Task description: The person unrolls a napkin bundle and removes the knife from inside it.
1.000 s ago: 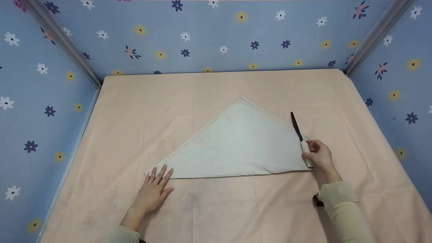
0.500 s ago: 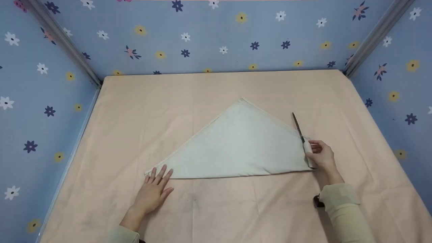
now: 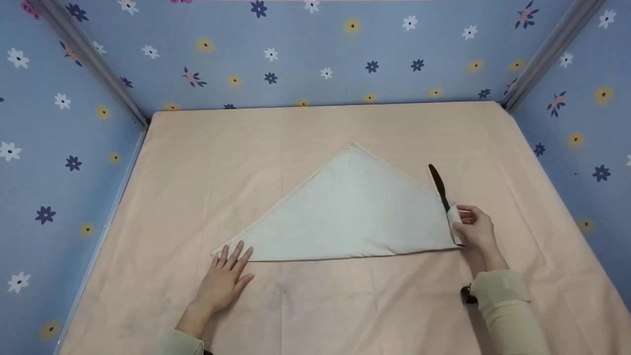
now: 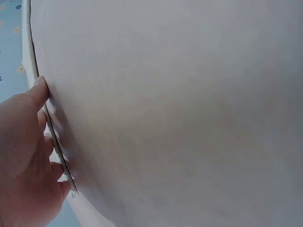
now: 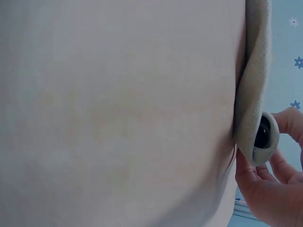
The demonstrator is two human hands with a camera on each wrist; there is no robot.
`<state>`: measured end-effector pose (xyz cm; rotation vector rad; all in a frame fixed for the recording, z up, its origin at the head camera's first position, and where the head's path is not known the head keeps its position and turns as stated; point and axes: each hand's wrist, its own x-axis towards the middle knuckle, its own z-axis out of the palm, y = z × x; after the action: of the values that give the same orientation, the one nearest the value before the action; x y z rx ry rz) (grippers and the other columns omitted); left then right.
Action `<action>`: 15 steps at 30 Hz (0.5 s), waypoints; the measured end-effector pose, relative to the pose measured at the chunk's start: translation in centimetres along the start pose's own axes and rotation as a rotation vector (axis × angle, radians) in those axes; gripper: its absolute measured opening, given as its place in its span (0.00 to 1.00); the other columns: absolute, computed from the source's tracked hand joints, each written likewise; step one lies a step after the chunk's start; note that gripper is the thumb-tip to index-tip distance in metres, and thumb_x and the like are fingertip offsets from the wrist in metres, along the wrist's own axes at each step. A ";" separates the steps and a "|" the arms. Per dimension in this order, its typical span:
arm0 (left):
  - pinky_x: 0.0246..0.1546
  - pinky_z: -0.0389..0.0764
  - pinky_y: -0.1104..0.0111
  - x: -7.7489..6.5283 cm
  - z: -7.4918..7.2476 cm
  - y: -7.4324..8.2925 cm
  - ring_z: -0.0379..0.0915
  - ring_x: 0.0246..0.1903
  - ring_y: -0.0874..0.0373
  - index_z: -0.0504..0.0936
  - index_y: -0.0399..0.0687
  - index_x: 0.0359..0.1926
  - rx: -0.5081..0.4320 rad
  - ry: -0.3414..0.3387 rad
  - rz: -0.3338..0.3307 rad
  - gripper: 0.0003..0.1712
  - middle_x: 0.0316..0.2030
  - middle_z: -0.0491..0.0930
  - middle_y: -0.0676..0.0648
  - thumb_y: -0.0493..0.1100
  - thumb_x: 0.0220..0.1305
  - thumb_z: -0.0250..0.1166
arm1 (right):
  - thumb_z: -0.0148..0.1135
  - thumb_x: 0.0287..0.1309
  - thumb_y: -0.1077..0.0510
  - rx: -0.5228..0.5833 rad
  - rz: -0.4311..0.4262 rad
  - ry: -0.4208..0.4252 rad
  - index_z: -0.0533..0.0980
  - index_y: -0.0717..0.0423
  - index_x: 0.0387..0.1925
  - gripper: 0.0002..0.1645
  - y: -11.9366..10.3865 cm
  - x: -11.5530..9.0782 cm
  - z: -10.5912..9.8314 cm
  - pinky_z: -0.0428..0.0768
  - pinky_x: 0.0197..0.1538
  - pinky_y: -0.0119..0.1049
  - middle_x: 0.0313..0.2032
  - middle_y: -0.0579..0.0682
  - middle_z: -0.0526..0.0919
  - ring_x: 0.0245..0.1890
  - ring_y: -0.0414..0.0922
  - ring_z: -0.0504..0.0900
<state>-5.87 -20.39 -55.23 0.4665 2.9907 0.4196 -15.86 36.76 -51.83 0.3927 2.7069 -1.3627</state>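
A pale grey-green cloth (image 3: 335,212), folded to a triangle, lies on the table with its long edge toward me. At its right end the cloth is rolled around a dark table knife (image 3: 437,180), whose blade sticks out at the far side. My right hand (image 3: 477,230) pinches this roll between thumb and fingers. In the right wrist view, the black handle end (image 5: 262,132) shows inside the roll (image 5: 253,156). My left hand (image 3: 219,286) rests flat on the cloth's left corner, fingers spread; in the left wrist view its thumb lies at the cloth's near edge.
A peach tablecloth (image 3: 315,315) covers the table, with some creases at the front right. Blue flowered panels (image 3: 296,54) stand behind and on both sides, with grey posts (image 3: 552,54) at the back corners.
My right hand has shifted slightly right with the roll and knife. The blade has turned edge-on and then flat again. My left hand has not moved.
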 end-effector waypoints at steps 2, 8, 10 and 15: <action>0.59 0.45 0.45 0.0 0.0 -0.1 0.39 0.63 0.37 0.57 0.48 0.65 0.002 0.000 0.001 0.33 0.66 0.50 0.41 0.54 0.63 0.51 | 0.55 0.50 0.68 0.011 0.011 -0.001 0.62 0.66 0.58 0.30 0.0 0.0 -0.1 0.71 0.44 0.33 0.50 0.65 0.70 0.47 0.53 0.71; 0.59 0.46 0.45 0.0 0.0 -0.1 0.40 0.63 0.37 0.58 0.47 0.65 0.000 0.013 0.013 0.33 0.65 0.51 0.40 0.54 0.63 0.52 | 0.53 0.51 0.68 0.032 0.050 0.005 0.62 0.65 0.59 0.30 0.4 0.0 -0.4 0.71 0.40 0.25 0.51 0.64 0.70 0.48 0.52 0.71; 0.59 0.46 0.45 0.0 0.0 0.0 0.40 0.63 0.37 0.58 0.47 0.65 -0.003 0.012 0.014 0.33 0.65 0.51 0.41 0.54 0.63 0.52 | 0.53 0.51 0.68 0.047 0.061 0.005 0.61 0.64 0.59 0.31 0.5 0.0 -0.6 0.71 0.37 0.21 0.51 0.64 0.70 0.47 0.50 0.71; 0.59 0.46 0.45 0.0 0.1 0.0 0.41 0.63 0.36 0.58 0.47 0.65 0.004 0.012 0.012 0.33 0.65 0.51 0.40 0.54 0.63 0.51 | 0.54 0.50 0.68 0.089 0.077 0.007 0.61 0.66 0.59 0.32 0.7 -0.1 -1.0 0.71 0.35 0.19 0.51 0.65 0.69 0.39 0.37 0.72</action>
<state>-5.84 -20.35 -55.34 0.4837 3.0024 0.4184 -15.49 37.91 -51.79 0.5045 2.6137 -1.4672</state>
